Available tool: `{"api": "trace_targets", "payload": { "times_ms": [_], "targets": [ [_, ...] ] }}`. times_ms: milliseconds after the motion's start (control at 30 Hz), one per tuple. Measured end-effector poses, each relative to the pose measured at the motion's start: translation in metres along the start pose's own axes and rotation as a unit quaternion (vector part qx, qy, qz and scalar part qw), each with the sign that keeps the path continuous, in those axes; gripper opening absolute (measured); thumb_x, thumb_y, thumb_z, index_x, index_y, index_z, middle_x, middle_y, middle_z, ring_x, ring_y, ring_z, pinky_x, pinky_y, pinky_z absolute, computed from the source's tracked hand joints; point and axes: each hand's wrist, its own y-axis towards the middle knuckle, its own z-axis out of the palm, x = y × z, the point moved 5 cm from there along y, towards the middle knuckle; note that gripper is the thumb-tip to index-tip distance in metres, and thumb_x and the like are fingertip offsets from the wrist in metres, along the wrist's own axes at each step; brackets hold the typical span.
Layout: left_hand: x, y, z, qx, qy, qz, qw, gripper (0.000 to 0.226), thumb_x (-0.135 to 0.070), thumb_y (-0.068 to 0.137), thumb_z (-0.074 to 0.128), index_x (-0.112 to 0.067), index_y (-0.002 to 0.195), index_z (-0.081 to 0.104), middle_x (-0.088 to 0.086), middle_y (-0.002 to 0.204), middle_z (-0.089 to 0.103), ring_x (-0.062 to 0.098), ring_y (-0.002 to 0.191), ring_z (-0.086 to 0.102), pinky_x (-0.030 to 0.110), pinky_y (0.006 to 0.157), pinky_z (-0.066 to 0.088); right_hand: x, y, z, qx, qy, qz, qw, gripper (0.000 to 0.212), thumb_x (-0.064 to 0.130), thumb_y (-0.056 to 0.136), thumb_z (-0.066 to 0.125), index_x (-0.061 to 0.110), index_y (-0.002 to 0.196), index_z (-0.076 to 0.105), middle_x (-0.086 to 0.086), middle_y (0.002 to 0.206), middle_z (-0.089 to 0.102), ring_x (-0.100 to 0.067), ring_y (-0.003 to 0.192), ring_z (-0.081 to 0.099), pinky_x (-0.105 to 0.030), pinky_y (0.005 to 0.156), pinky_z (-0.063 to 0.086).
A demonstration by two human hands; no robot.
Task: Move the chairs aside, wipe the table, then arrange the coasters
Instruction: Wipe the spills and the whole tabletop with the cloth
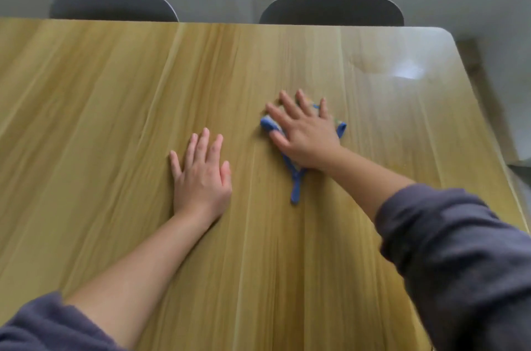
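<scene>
A wooden table fills the view. My right hand lies flat with spread fingers on a blue-edged cloth, pressing it onto the tabletop right of the middle. Most of the cloth is hidden under the palm; a blue corner sticks out towards me. My left hand rests flat on the bare wood, fingers straight, a little to the left of and nearer than the right hand. No coasters are in view.
Two dark grey chair backs, one at the far left and one at the far right, stand behind the table's far edge. The table's rounded far right corner and its right edge border the grey floor.
</scene>
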Motion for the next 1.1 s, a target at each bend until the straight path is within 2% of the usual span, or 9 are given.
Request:
{"api": "trace_targets", "payload": {
  "times_ms": [100, 200, 467, 600, 667, 767, 833, 967, 1100],
  "targets": [
    [0.001, -0.001, 0.0, -0.014, -0.011, 0.003, 1.0, 0.055, -0.035, 0.094, 0.034, -0.024, 0.147, 0.029, -0.001, 0.159, 0.016, 0.017, 0.147, 0.01, 0.054, 0.116, 0.003, -0.008, 0.031, -0.003, 0.001, 0.008, 0.069, 0.998, 0.061, 0.056, 0.098, 0.021, 0.04, 0.155, 0.009, 0.004, 0.166, -0.002, -0.027, 0.151, -0.009, -0.062, 0.116, -0.006],
    [0.001, -0.001, 0.0, -0.016, -0.019, 0.0, 1.0, 0.054, -0.031, 0.095, 0.038, -0.024, 0.147, 0.029, -0.001, 0.16, 0.015, 0.017, 0.147, 0.009, 0.054, 0.116, 0.002, 0.0, 0.019, -0.001, 0.004, 0.007, 0.065, 0.998, 0.061, 0.056, 0.099, 0.021, 0.038, 0.156, 0.008, 0.003, 0.166, -0.003, -0.028, 0.151, -0.01, -0.062, 0.116, -0.007],
    [-0.001, -0.007, -0.008, 0.005, -0.022, -0.013, 1.0, 0.056, -0.033, 0.096, 0.035, -0.021, 0.15, 0.023, 0.004, 0.16, 0.011, 0.021, 0.147, 0.006, 0.055, 0.116, 0.002, 0.071, -0.156, 0.023, 0.017, 0.005, -0.127, 0.992, 0.064, 0.058, 0.094, 0.03, 0.037, 0.154, 0.024, 0.0, 0.164, 0.015, -0.032, 0.151, 0.006, -0.064, 0.116, 0.004],
    [-0.009, -0.045, -0.014, 0.007, -0.006, 0.11, 0.994, 0.057, -0.036, 0.093, 0.027, -0.019, 0.148, 0.027, 0.007, 0.159, 0.018, 0.024, 0.147, 0.012, 0.058, 0.115, 0.007, 0.078, -0.217, 0.036, 0.059, -0.015, -0.201, 0.978, 0.063, 0.058, 0.096, 0.032, 0.041, 0.155, 0.016, 0.004, 0.164, 0.008, -0.027, 0.152, -0.001, -0.06, 0.116, -0.003],
    [-0.009, -0.077, -0.017, 0.022, -0.005, 0.158, 0.987, 0.06, -0.039, 0.09, 0.023, -0.02, 0.147, 0.029, 0.006, 0.158, 0.019, 0.023, 0.147, 0.013, 0.058, 0.115, 0.009, 0.061, -0.2, 0.03, 0.047, -0.016, -0.15, 0.987, 0.064, 0.06, 0.094, 0.027, 0.042, 0.154, 0.015, 0.006, 0.164, 0.009, -0.026, 0.152, 0.003, -0.059, 0.117, -0.002],
    [0.002, -0.116, -0.017, 0.05, 0.006, 0.161, 0.986, 0.061, -0.042, 0.091, 0.018, -0.023, 0.149, 0.024, 0.002, 0.16, 0.012, 0.02, 0.148, 0.004, 0.055, 0.117, 0.003, 0.006, -0.142, 0.015, 0.026, -0.006, 0.061, 0.998, 0.069, 0.065, 0.089, 0.012, 0.042, 0.154, 0.007, 0.006, 0.165, 0.001, -0.023, 0.152, -0.001, -0.059, 0.118, -0.001],
    [0.009, -0.139, -0.016, 0.064, 0.008, 0.152, 0.986, 0.062, -0.044, 0.091, 0.013, -0.025, 0.15, 0.019, 0.001, 0.161, 0.005, 0.018, 0.148, -0.004, 0.053, 0.117, -0.002, -0.018, -0.122, 0.009, 0.025, 0.0, 0.156, 0.987, 0.063, 0.06, 0.095, 0.019, 0.042, 0.155, 0.008, 0.007, 0.165, -0.003, -0.022, 0.152, -0.005, -0.06, 0.118, -0.002],
    [0.014, -0.178, -0.016, 0.068, -0.004, 0.144, 0.987, 0.063, -0.044, 0.091, 0.013, -0.025, 0.151, 0.018, 0.001, 0.161, 0.003, 0.018, 0.148, -0.005, 0.055, 0.117, -0.002, -0.002, -0.138, 0.015, 0.02, 0.013, 0.2, 0.979, 0.061, 0.056, 0.099, 0.021, 0.039, 0.156, 0.004, 0.005, 0.165, -0.007, -0.024, 0.151, -0.011, -0.061, 0.117, -0.007],
    [0.016, -0.194, -0.009, 0.074, -0.012, 0.118, 0.99, 0.067, -0.045, 0.088, 0.011, -0.023, 0.151, 0.021, 0.002, 0.161, 0.007, 0.019, 0.148, 0.0, 0.055, 0.116, -0.002, 0.046, -0.198, 0.028, 0.017, 0.016, 0.165, 0.986, 0.062, 0.057, 0.097, 0.02, 0.039, 0.155, 0.005, 0.004, 0.165, -0.006, -0.025, 0.151, -0.01, -0.06, 0.117, -0.006]
  ]
}}
